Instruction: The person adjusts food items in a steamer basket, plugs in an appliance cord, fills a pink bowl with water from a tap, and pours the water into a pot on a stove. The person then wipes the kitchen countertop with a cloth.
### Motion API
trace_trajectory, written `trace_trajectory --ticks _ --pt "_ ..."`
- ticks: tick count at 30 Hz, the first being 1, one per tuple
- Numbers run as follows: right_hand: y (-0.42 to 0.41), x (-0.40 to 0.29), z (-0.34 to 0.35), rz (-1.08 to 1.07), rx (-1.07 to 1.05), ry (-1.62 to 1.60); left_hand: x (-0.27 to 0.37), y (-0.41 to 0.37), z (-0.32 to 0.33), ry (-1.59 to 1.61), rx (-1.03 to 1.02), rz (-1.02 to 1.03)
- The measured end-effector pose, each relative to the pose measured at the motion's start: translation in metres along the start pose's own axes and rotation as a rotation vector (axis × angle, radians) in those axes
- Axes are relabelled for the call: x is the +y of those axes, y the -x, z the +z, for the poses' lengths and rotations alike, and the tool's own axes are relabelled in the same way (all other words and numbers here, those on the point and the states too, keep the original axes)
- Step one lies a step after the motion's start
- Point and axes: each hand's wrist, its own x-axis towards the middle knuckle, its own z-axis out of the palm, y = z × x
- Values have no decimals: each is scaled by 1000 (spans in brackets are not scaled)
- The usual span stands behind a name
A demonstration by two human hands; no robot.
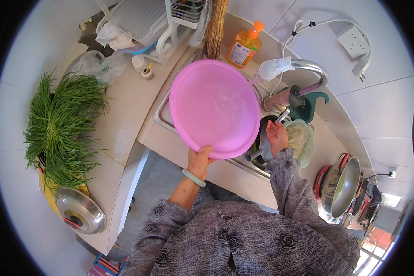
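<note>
A pink plastic basin (pixel 210 110) is over the sink, and water from the faucet (pixel 314 67) runs into it through a translucent cover on the spout. My left hand (pixel 199 161) grips the basin's near rim, thumb on top. To the right of the basin, my right hand (pixel 276 135) is raised with its palm partly up and fingers slightly curled, holding nothing that shows. Beside it lie a metal handle (pixel 284 114) and a pale green colander (pixel 310 146) with whitish noodle-like strands (pixel 295 138). A dark pan (pixel 258 160) sits partly hidden below this hand.
Green leafy stalks (pixel 62 127) and a steel pot lid (pixel 81 210) lie on the left counter. Behind the basin stand a straw broom (pixel 214 31), an orange pump bottle (pixel 244 48) and a dish rack (pixel 162 45). Steel pans (pixel 345 188) stand at the right.
</note>
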Motion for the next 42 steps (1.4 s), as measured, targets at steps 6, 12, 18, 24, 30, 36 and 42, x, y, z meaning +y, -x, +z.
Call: trace_trajectory --ticks 6,12,18,24,30,36,42 --pt "-6 -5 0 33 20 24 4 2 2 -11 3 0" --pt "-2 -7 3 61 27 15 4 1 1 0 35 -13" --pt "-5 -7 1 65 21 -10 5 3 3 4 44 -10" --pt "3 -6 7 65 43 -17 4 5 3 7 41 -10" --pt "1 -7 3 63 39 -29 0 4 2 39 23 -15" --pt "1 -12 -1 89 0 -28 -4 7 3 6 37 -7" --pt "2 -13 0 96 7 -71 -5 9 7 27 74 -25"
